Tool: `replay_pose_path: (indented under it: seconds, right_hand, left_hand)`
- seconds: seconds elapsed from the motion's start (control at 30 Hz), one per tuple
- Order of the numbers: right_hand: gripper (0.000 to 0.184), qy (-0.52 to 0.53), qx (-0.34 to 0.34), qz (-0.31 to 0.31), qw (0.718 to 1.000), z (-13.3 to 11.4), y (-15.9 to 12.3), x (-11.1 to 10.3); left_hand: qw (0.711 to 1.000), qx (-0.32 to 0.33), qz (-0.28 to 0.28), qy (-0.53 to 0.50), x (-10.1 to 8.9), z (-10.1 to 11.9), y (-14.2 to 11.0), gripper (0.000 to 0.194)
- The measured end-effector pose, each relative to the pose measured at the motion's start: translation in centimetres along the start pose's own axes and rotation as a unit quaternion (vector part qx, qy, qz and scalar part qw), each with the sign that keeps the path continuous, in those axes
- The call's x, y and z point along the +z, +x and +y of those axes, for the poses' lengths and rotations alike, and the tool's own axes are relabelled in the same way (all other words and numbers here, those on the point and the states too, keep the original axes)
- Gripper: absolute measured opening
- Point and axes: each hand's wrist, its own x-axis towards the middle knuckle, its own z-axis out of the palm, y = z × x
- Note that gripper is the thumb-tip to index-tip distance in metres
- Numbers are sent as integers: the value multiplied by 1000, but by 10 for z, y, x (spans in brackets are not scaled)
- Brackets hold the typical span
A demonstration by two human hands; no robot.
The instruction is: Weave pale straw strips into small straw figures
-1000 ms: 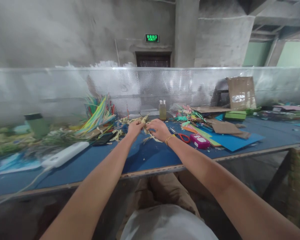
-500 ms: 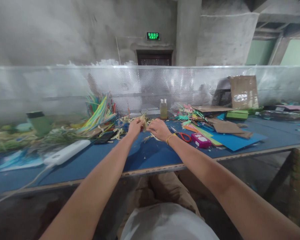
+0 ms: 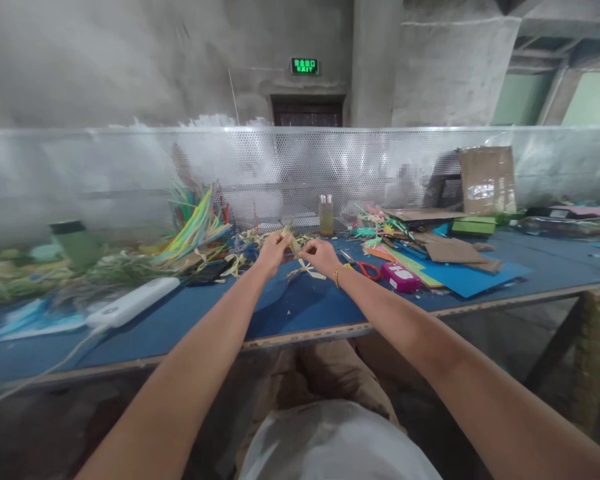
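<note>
Both my arms reach far out over the blue table [image 3: 300,313]. My left hand [image 3: 271,251] and my right hand [image 3: 321,256] meet above its middle, and each pinches one end of a small pale yellow folded strip piece [image 3: 291,241]. A gold bracelet [image 3: 339,271] sits on my right wrist. More pale strip scraps [image 3: 307,269] lie on the table just under my right hand.
Red-handled scissors [image 3: 364,268] and a pink box [image 3: 401,277] lie right of my hands, beside coloured paper sheets [image 3: 467,276] and cardboard [image 3: 487,179]. A small bottle [image 3: 326,216] stands behind. Left: coloured strips [image 3: 195,223], a white power strip [image 3: 133,303], a green cup [image 3: 76,245]. A perforated metal screen [image 3: 330,167] backs the table.
Both hands have lifted the folded strip piece slightly and drawn closer together; the view has tilted a little.
</note>
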Motion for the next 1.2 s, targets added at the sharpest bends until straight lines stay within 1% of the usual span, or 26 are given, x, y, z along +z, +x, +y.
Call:
replay_pose_path:
  seconds: [0.1, 0.2, 0.33, 0.4, 0.5, 0.57, 0.67, 0.77, 0.87, 1.0, 1.2]
  right_hand:
    - [16, 11, 24, 11, 1000, 1, 0, -1]
    - [18, 21, 59, 21, 998, 3, 1, 0]
    - [15, 31, 93, 23, 995, 7, 1, -1]
    - [15, 43, 104, 23, 993, 8, 1, -1]
    - [17, 77, 136, 22, 987, 11, 2, 1]
    - [18, 135, 166, 17, 977, 11, 2, 3]
    - [15, 261, 213, 5, 942, 9, 3, 6]
    - [12, 328, 243, 9, 913, 5, 3, 6]
    - [19, 342, 256, 18, 904, 1, 2, 4]
    - [20, 329, 248, 12, 911, 0, 1, 3]
    - [22, 334, 239, 8, 912, 1, 1, 3]
  left_hand:
    - [1000, -11, -22, -10, 1, -2, 1, 29]
    - [998, -32, -55, -21, 2, -3, 1, 30]
    - [995, -44, -91, 3, 2, -1, -1, 32]
    - [993, -56, -99, 13, 2, 0, -2, 33]
    - [992, -81, -92, 10, 0, 0, -2, 31]
    - [992, -89, -86, 3, -1, -2, 0, 30]
    - [994, -84, -67, -6, -2, -5, 3, 28]
    - [996, -76, -55, -2, -1, -5, 3, 27]
    - [995, -72, -65, 14, 0, -3, 1, 26]
    - [993, -88, -79, 21, 2, -1, -1, 25]
    - [992, -103, -76, 8, 4, -1, -2, 28]
